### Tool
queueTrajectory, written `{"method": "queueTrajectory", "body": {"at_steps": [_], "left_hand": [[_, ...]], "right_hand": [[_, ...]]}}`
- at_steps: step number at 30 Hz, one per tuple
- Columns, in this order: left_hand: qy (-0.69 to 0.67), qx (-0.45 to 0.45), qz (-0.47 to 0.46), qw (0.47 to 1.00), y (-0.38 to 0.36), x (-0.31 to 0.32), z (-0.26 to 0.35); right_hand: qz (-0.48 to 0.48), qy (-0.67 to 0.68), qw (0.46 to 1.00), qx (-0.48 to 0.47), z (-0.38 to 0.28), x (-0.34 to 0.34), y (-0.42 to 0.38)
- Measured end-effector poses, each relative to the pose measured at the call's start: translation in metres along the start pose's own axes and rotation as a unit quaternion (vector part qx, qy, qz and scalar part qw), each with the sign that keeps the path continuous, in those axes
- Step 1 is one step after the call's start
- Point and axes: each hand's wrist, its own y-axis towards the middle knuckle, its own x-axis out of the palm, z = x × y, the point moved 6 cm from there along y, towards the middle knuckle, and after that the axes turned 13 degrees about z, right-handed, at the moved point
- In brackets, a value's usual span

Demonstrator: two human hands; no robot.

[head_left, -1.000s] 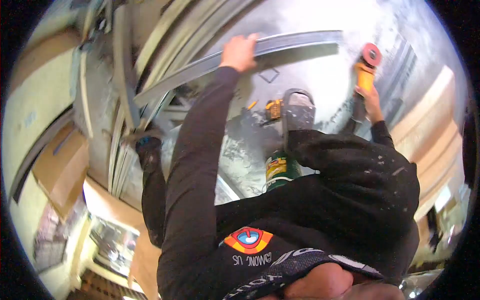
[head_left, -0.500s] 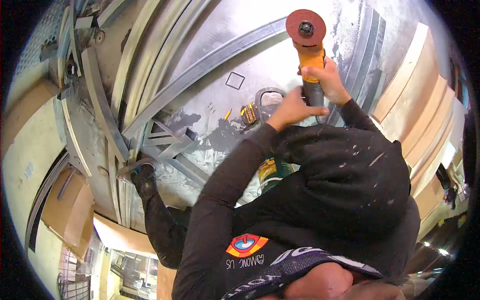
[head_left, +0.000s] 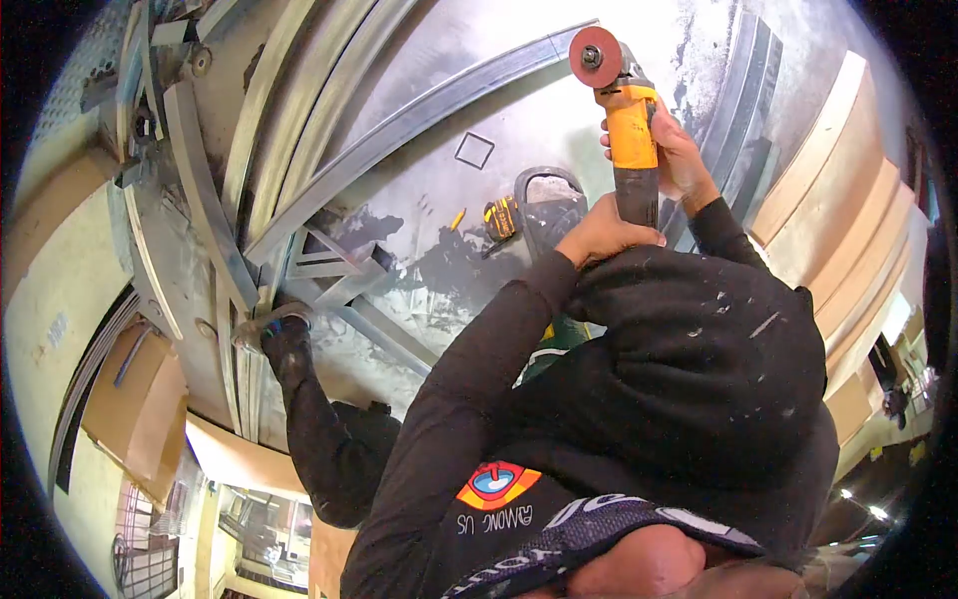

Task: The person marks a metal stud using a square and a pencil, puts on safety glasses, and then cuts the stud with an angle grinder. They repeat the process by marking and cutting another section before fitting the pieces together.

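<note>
Over on the left, long curved grey steel bars (head_left: 249, 160) lie packed side by side, their edges running far across the dusty concrete floor (head_left: 559, 110), which stays bare beyond them. Midway sits a small yellow tape measure (head_left: 501, 217). Right of it, the left hand (head_left: 602, 232) wraps the dark rear handle of a yellow-bodied angle grinder (head_left: 631, 130); the right hand (head_left: 681, 152) clasps its body. Its red disc (head_left: 595, 56) points far, raised off the floor.
</note>
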Motion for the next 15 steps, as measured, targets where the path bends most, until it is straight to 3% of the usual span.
{"method": "queueTrajectory", "body": {"at_steps": [4,6,10,12,13,15], "left_hand": [[-0.008,-0.001,-0.009,1.0,0.002,0.004,-0.004],[-0.011,-0.044,-0.036,0.998,-0.001,0.006,-0.007],[-0.023,-0.023,-0.02,0.999,0.001,0.011,-0.011],[0.002,-0.009,0.015,1.0,0.005,0.008,-0.014],[0.002,-0.008,0.016,1.0,0.007,0.006,-0.01],[0.152,0.08,0.029,0.985,0.011,-0.007,0.004]], "right_hand": [[0.019,0.0,1.0,-0.004,0.009,-0.002,-0.001],[0.08,-0.047,0.995,-0.038,0.011,-0.007,0.0],[0.08,-0.058,0.995,-0.026,0.007,-0.003,-0.001],[0.133,-0.07,0.985,0.082,0.019,-0.019,0.007],[0.133,-0.069,0.985,0.082,0.019,-0.017,0.008],[0.135,-0.209,0.968,-0.037,0.003,-0.012,0.009]]}}
